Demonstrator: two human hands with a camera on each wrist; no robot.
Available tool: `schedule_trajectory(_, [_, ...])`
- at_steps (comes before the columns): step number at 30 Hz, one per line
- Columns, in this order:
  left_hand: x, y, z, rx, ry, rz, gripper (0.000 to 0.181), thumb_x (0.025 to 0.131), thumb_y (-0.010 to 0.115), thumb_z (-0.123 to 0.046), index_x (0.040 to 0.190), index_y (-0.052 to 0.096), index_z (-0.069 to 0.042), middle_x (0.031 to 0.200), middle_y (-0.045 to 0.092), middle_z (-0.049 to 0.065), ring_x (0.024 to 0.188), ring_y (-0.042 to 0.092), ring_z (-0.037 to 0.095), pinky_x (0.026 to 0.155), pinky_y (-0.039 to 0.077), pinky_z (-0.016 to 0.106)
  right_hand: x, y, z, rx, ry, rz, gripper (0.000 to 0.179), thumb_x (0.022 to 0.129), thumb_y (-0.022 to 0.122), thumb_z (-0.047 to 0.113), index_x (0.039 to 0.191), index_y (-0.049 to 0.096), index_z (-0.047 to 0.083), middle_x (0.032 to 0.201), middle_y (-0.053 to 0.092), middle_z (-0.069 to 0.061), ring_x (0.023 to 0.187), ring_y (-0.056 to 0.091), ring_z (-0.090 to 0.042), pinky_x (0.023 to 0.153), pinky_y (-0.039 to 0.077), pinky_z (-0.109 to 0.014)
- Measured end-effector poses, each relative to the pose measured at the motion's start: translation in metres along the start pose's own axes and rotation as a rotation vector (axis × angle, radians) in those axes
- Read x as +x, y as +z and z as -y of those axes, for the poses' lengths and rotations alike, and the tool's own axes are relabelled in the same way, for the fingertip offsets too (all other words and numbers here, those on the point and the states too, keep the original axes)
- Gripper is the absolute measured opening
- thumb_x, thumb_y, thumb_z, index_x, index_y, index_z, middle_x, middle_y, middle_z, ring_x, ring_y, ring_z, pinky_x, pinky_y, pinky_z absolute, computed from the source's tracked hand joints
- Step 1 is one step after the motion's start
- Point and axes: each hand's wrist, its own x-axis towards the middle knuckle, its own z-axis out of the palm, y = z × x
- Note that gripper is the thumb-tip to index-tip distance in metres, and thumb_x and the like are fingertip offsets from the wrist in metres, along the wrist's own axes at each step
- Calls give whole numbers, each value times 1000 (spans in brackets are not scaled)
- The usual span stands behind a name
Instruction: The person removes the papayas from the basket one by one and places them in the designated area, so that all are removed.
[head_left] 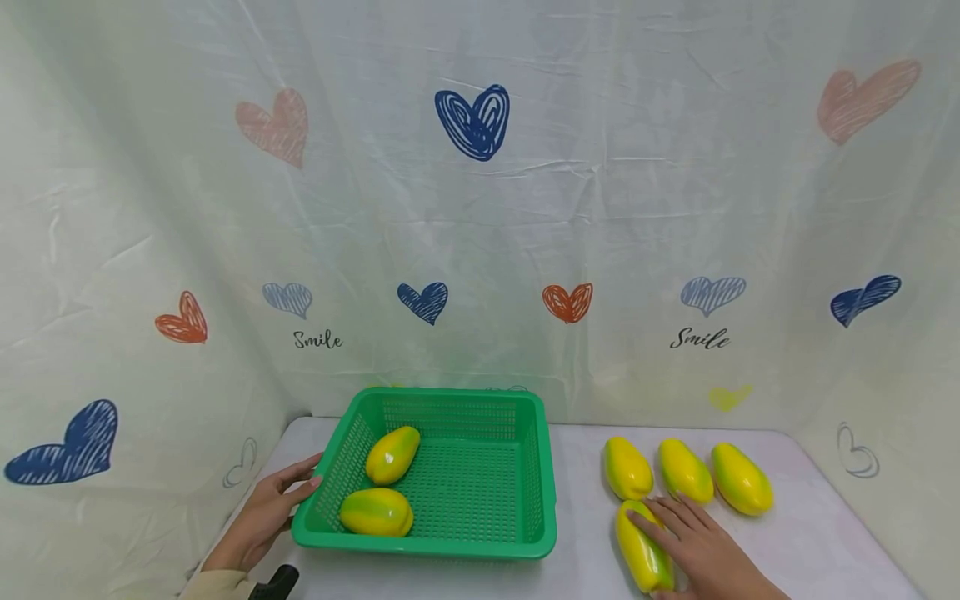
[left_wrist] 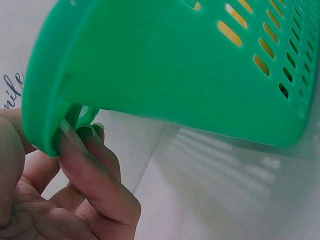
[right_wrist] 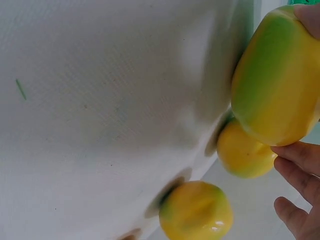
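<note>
My left hand [head_left: 258, 518] grips the left rim of a green plastic basket [head_left: 531, 546]; in the left wrist view its fingers [left_wrist: 97, 170] curl under the rim. Inside the basket, toward its left, lie two yellow-green papayas, one behind [head_left: 393, 456] and one in front [head_left: 377, 512]. On the table's right part, my right hand [head_left: 705, 550] holds the nearest papaya [head_left: 642, 554]. In the right wrist view, the thumb lies at one end of that papaya [right_wrist: 275, 80] and fingertips touch the other end.
Behind the held papaya, three more form a row: left [head_left: 628, 468], middle [head_left: 686, 471] and right [head_left: 742, 479]. A white cloth covers the table [head_left: 581, 517]. A curtain printed with hearts [head_left: 480, 208] hangs right behind the table and along its sides.
</note>
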Motion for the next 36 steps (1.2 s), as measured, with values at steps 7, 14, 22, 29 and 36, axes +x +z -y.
schedule_trajectory(7, [0,-1,0,3,5,3,72,85,66,-36,142,36,-5,131,33,23,93,52,23,72,51,38,-1,3,-1,-10,-11,-21,86,71,52,77,134,48,18,128,53,-8,115,47,-27,106,-14,-24])
schedule_trajectory(14, [-1,-1,-1,18,-4,-6,71,85,66,-36,142,36,-5,133,32,23,95,51,25,73,51,37,0,-1,1,63,70,128,85,72,50,76,138,42,24,134,47,-6,119,43,-27,106,-14,-23])
schedule_trajectory(22, [0,0,-3,19,-20,-11,68,87,65,-33,142,35,-6,133,32,23,96,50,26,73,51,37,2,-1,3,215,185,278,89,70,55,74,144,33,30,143,37,-8,126,36,-30,97,33,-55])
schedule_trajectory(29, [1,1,-1,15,-17,-6,69,87,65,-34,142,36,-6,133,32,23,98,49,26,73,51,37,-5,5,0,121,146,121,92,68,52,78,145,30,32,146,33,-6,126,33,-28,106,26,-38])
schedule_trajectory(36, [0,0,-1,17,-13,-5,70,86,65,-35,142,36,-6,133,32,23,97,50,26,72,51,37,-4,0,-1,154,161,141,98,65,53,79,147,25,33,146,32,-7,126,34,-27,93,37,-52])
